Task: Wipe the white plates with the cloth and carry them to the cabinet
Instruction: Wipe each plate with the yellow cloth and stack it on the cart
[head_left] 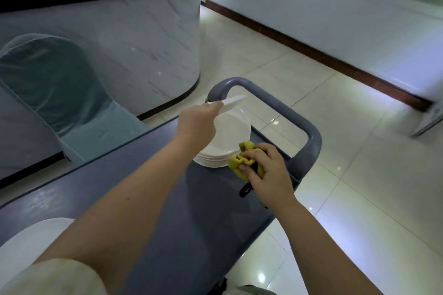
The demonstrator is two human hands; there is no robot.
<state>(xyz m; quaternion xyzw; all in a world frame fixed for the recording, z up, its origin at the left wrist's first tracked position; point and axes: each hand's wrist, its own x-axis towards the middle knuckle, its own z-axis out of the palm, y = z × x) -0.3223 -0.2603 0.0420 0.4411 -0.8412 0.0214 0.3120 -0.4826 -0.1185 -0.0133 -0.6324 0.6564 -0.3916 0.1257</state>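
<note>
Currently the grip of the left hand (196, 122) pinches one white plate (232, 101) by its rim, raised and tilted just above the plate stack (227, 134), presumably to free a face for wiping. Right of that grip, the right hand (267, 171) bunches the yellow cloth (239, 159) in curled fingers beside the stack on the trolley (275, 103).

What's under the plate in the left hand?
Under the lifted plate in the left hand sits a stack of white plates on the grey cart. The hand and forearm cover the stack's left edge; plate count cannot be told.

No legible text, labels or numbers.
</note>
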